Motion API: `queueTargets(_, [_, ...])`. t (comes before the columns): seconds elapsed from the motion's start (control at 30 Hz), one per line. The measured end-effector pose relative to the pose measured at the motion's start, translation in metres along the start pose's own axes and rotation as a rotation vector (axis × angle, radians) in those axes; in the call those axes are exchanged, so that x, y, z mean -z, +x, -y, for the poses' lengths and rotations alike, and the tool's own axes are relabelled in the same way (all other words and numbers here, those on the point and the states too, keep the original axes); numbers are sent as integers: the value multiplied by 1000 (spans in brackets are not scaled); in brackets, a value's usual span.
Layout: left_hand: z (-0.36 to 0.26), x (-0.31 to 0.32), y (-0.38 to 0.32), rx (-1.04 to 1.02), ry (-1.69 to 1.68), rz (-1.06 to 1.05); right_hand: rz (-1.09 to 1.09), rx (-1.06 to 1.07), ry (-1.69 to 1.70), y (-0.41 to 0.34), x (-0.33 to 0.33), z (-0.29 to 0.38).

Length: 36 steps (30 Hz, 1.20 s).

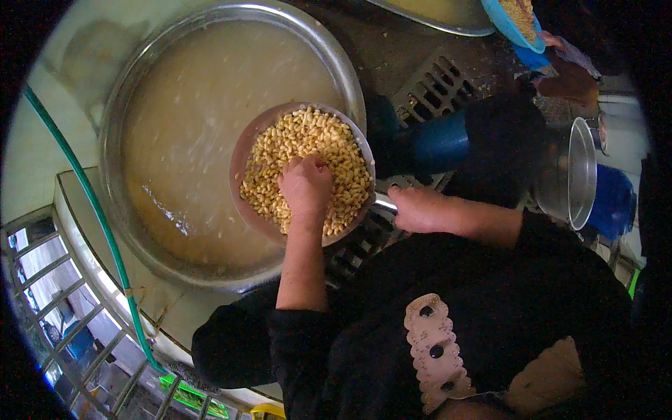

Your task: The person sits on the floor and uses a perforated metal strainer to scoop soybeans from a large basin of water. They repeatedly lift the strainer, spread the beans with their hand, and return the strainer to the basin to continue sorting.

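Observation:
Pale yellow beans (pixel 262 181), seemingly soaked, fill a wide round pan or scoop (pixel 244 152) with a metal handle (pixel 385 202). My right hand (pixel 422 210) grips that handle to the right of the pan. My left hand (pixel 307 184) is down among the beans with its fingers curled, and the fingertips are partly hidden, so I cannot tell what they hold. The pan overlaps the right side of a large metal basin (pixel 113 157), which contains cloudy tan water (pixel 205 126) with some white foam at the lower left.
A green hose (pixel 79 163) runs along the left, near a barred window (pixel 79 315). Slotted drain grates (pixel 436 86) lie in the wet floor. At upper right, another person's hand (pixel 554 41) is at a blue basket (pixel 509 26) of beans, beside a second basin (pixel 446 23). A metal pot (pixel 562 173) stands right.

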<state>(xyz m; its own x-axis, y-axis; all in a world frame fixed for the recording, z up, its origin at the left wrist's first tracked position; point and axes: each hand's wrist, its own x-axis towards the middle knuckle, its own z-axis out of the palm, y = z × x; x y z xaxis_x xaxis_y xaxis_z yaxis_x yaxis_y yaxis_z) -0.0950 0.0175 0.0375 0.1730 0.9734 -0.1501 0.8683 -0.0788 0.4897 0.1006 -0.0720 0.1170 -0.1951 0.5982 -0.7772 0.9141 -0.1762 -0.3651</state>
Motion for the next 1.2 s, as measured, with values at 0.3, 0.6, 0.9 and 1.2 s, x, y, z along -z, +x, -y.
queueTargets(0.3, [-14, 39, -34, 305, -1086, 10, -26, 38, 34, -2, 2, 0])
queueTargets(0.6, [-24, 49, -51, 470, -1718, 298, -101, 24, 46, -1, -7, -5])
queueTargets(0.9, [-31, 58, -71, 410, -1769, 363, -50, 28, -24, 1, -5, -5])
queueTargets(1.2, [-29, 38, -106, -133, -466, 472, -63, 11, 6, 3, -8, -5])
